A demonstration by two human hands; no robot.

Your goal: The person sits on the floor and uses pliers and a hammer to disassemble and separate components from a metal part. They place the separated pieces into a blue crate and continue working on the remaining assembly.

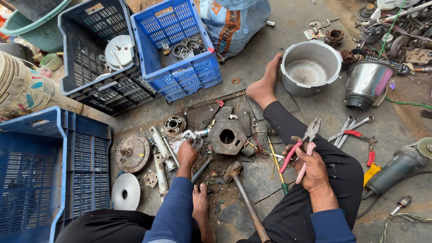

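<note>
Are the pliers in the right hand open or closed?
Open. The pliers in the right hand have their pink handles spread apart, and the jaws show a small gap.

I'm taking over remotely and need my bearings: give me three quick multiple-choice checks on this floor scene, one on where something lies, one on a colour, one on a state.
1. Where does the hammer lie?
A. inside a crate
B. on the floor between the legs
C. in the metal pot

2. What colour are the handles of the pliers?
A. pink
B. green
C. black

3. How is the right hand?
A. empty, flat on the floor
B. closed around the pliers
C. holding the hammer

Answers: 1 B, its head rests by the grey metal block. 2 A, both grips show pink. 3 B, fingers wrap the handles; the left hand reaches the small metal parts.
</note>
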